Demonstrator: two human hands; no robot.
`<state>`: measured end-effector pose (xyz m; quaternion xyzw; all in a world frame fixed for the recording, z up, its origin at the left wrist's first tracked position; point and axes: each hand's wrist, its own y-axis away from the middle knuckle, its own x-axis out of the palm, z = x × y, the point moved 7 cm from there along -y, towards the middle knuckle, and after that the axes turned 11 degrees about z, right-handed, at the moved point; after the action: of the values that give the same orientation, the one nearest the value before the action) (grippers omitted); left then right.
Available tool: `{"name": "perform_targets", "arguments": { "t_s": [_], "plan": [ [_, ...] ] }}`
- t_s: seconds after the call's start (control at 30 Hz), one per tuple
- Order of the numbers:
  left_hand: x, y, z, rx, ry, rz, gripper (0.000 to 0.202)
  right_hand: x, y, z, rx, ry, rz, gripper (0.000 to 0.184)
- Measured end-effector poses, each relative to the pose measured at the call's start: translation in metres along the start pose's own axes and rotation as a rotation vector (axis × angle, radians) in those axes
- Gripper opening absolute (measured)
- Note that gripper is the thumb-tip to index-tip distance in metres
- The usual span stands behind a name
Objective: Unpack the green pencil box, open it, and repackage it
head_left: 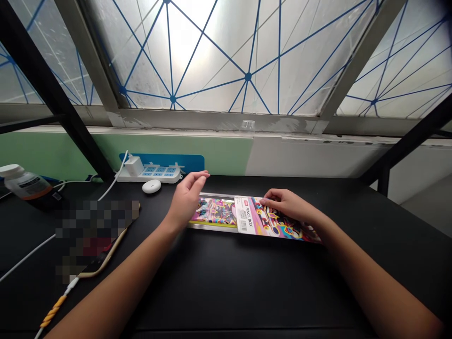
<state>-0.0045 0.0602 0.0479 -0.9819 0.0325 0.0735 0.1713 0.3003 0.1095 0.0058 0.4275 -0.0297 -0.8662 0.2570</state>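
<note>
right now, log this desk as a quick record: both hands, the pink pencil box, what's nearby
left hand: left hand raised, nearest the printed end of the clear plastic pencil box
right hand: right hand resting on the pink printed cardboard sleeve around the box
surface: matte black desk
nearby: white power strip, white round puck, white plastic bottle

A pencil box (pixel 243 217) lies near the middle of the tabletop (pixel 226 287), toward its back edge. A power strip (pixel 148 173) sits behind and left of it along that edge, with a small round object (pixel 151 186) just in front, and a bottle (pixel 26 184) sits at the left edge.
</note>
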Motion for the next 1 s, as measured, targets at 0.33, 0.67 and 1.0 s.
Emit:
{"name": "perform_targets", "arguments": {
  "t_s": [0.33,0.67,1.0],
  "plan": [
    [-0.007,-0.002,0.041,-0.219,0.192,-0.090,0.026,-0.006,0.009,-0.015,0.024,-0.006,0.191,0.054],
    [-0.005,-0.003,0.049,-0.313,0.452,-0.063,0.046,0.040,-0.032,0.096,-0.068,0.391,0.106,0.055],
    [-0.028,-0.008,0.064,-0.379,0.464,-0.097,0.030,0.063,-0.051,0.133,-0.131,0.489,-0.063,0.056]
  ]
}}
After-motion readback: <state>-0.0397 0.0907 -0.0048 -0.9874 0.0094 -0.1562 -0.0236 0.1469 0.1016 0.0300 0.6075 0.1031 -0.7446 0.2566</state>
